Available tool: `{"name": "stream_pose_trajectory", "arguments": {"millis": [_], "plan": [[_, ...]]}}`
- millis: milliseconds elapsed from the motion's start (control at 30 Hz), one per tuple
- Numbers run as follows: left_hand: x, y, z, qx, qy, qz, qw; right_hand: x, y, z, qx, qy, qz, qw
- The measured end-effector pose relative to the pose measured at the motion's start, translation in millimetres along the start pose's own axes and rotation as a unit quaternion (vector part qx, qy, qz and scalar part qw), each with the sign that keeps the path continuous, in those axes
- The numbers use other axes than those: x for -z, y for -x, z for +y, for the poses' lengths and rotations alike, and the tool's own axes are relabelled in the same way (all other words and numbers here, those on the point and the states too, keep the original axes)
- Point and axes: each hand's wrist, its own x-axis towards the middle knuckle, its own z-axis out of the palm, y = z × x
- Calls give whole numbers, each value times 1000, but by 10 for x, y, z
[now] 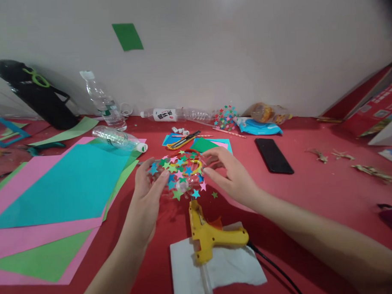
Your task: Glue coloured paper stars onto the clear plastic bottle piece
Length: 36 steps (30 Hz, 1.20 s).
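My left hand [148,178] and my right hand [229,173] hold a clear plastic piece covered in colored paper stars [179,174] from its two sides. The left thumb lies along its near left edge; the right fingers curve round its right side. A yellow loop [196,166] and a red loop show at the star-covered piece, and I cannot tell whether they belong to it. Just below it, a yellow glue gun [207,239] lies on white tissue [184,271], its nozzle pointing away from me. One loose green star [215,195] appears to the right of the nozzle.
Colored paper sheets [68,185] cover the left side. Behind the hands lie a utility knife [183,141], plastic bottles [162,115] and another starred piece [226,117]. A black phone [274,156] lies to the right; a black flask [36,94] stands far left.
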Motion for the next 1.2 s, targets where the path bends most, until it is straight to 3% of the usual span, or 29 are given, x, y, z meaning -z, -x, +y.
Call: {"name": "stream_pose_trajectory", "arguments": {"millis": [100, 200, 400, 800, 1200], "plan": [[13, -7, -12, -52, -57, 1, 997, 58, -41, -120, 143, 94, 16, 985], [10, 12, -9, -73, -96, -5, 993, 67, -79, -233, 193, 155, -14, 969], [1, 33, -27, -94, -149, 8, 984, 17, -88, -249, 186, 207, -44, 959], [5, 14, -92, -47, -86, 5, 995, 40, -80, -273, 211, 223, -54, 950], [0, 19, -75, -48, -101, 3, 994, 7, -83, -269, 230, 235, -52, 943]]}}
